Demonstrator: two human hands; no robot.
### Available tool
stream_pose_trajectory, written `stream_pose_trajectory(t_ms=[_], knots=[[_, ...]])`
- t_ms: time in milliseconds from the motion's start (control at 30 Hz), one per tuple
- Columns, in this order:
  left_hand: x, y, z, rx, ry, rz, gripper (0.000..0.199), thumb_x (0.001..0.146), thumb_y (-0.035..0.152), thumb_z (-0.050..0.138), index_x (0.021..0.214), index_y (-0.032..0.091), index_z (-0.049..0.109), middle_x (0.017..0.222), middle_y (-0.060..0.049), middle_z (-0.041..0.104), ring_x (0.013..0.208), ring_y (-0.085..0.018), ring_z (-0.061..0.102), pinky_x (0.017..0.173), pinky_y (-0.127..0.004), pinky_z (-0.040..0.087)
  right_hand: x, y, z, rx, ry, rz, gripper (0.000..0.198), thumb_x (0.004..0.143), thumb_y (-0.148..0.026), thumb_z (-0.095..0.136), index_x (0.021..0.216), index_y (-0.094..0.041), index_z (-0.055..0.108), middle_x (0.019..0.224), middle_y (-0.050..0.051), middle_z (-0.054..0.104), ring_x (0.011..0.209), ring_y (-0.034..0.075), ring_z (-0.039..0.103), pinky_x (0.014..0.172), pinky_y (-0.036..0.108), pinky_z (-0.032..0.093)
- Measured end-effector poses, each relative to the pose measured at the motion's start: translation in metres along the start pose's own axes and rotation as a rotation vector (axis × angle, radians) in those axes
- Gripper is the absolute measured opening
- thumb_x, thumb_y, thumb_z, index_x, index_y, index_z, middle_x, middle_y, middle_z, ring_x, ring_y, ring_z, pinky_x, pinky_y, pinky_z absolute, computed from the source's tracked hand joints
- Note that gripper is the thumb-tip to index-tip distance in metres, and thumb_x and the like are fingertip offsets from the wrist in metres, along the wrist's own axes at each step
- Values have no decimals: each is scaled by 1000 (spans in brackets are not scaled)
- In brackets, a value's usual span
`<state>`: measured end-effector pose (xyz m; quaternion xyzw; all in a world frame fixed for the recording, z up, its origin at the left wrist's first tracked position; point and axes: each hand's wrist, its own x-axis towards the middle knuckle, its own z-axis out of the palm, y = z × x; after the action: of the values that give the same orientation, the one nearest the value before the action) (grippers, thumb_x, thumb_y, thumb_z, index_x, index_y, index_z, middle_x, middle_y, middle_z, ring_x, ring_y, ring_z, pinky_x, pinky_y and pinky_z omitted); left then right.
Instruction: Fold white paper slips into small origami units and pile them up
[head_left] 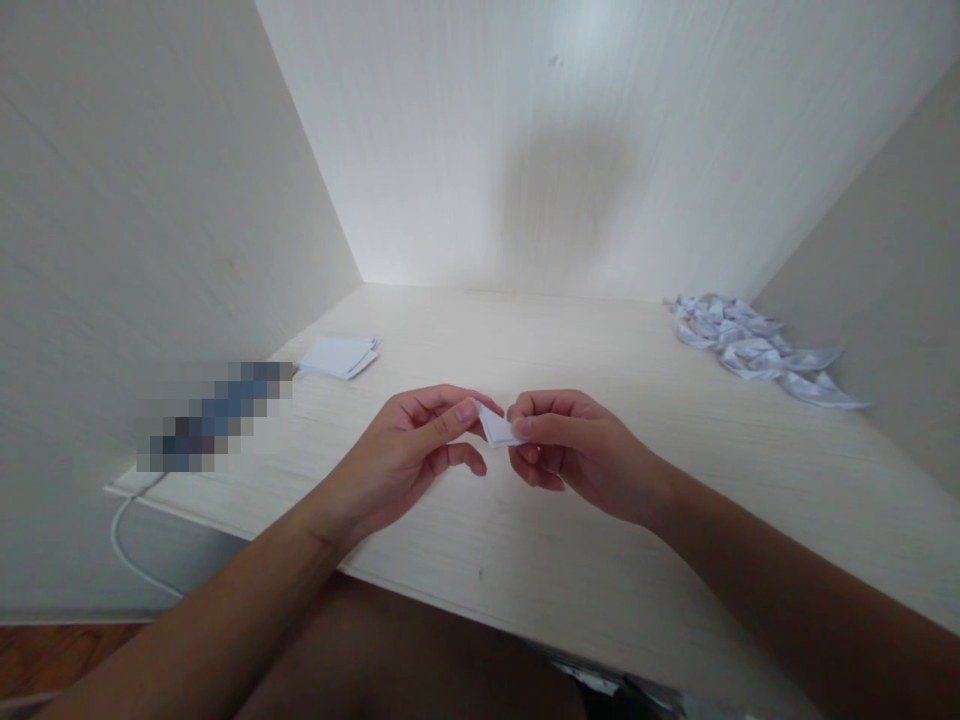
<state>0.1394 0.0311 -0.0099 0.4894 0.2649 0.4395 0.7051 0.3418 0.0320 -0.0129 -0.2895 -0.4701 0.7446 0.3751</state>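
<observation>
Paper (496, 428), white, small, folded and pointed, between both hands (397, 445) (581, 437).

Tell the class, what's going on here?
A person's left hand and right hand hold a small folded paper between them, above the table. A flat stack of white paper lies at the left, and a loose heap of white folded pieces lies at the far right.

Left fingers (448, 424) and right fingers (544, 428) pinch folded white paper (496, 429).
</observation>
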Motion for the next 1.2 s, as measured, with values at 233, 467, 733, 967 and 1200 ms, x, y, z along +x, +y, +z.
stream_pose_trajectory(t_ms=[233,467,733,967,1200], knots=[[1,-2,4,-42,63,8,18,84,28,83,88,12,78,77,-5,72,64,-9,64,59,-18,57,1,1,1,133,-20,87,24,75,-28,81,66,-16,63,56,-4,55,48,8,56,39,19,27],[2,-2,11,-96,219,6,18,84,25,83,89,11,74,82,-6,74,73,-12,69,62,-18,57,2,3,-3,90,-18,-29,25,79,-35,87,91,-17,76,79,0,70,65,9,63,56,21,43],[3,-4,13,-153,274,-7,20,80,25,87,86,13,71,81,-3,74,75,-11,69,63,-19,58,6,9,-7,36,34,-97,24,79,-39,88,94,-21,82,81,0,71,71,8,61,65,23,43],[3,-3,15,-151,267,-12,17,83,24,84,90,14,73,84,-3,74,77,-11,69,64,-18,57,8,11,-8,78,110,-67,23,78,-40,88,92,-23,82,89,0,73,79,9,65,69,21,47],[2,-5,18,-118,268,-13,16,85,26,81,91,13,74,86,-5,74,76,-12,68,61,-19,55,7,8,-3,171,139,-68,21,77,-37,89,88,-21,81,90,0,74,80,9,66,69,21,49]])
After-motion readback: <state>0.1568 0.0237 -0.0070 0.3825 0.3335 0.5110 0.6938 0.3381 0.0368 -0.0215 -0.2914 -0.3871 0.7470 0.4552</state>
